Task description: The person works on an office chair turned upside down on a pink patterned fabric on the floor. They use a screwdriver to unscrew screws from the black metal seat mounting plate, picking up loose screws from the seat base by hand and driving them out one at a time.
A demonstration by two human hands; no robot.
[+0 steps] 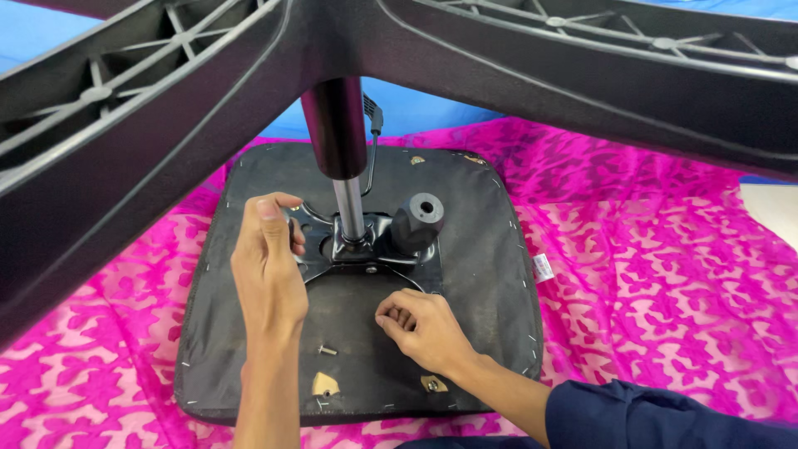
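Looming across the top of the view, from nine o'clock round to three, is the black star-shaped chair base (166,108), its ribbed legs spreading out from a hub. From that hub the gas-lift column (335,125) is dropping down to a chrome rod (350,208), which is entering the metal mounting plate (349,249) at the centre. The plate is sitting on the upturned underside of the seat pan (465,249), covered in dark stapled fabric, and the pan is lying on a pink patterned cloth (648,274) over a blue sheet (416,108). A black tension knob (418,220) is standing just beside the rod at three o'clock, and a thin lever (371,150) is rising at twelve.

The left hand (268,266) is pressing on the plate's nine o'clock wing, fingers wrapped over its edge, so this grip is grasping the plate. The right hand (422,328) is resting at six o'clock of the plate, fingers curled on the pan; whether it is pinching something small I cannot tell. A loose screw (327,350) is lying on the pan at seven o'clock, between the two wrists.

By my judgement the step in hand is fastening or freeing the plate at the pan. The next move would be calling for a steady hold on the plate and fine fingertip work on a screw at its hole.
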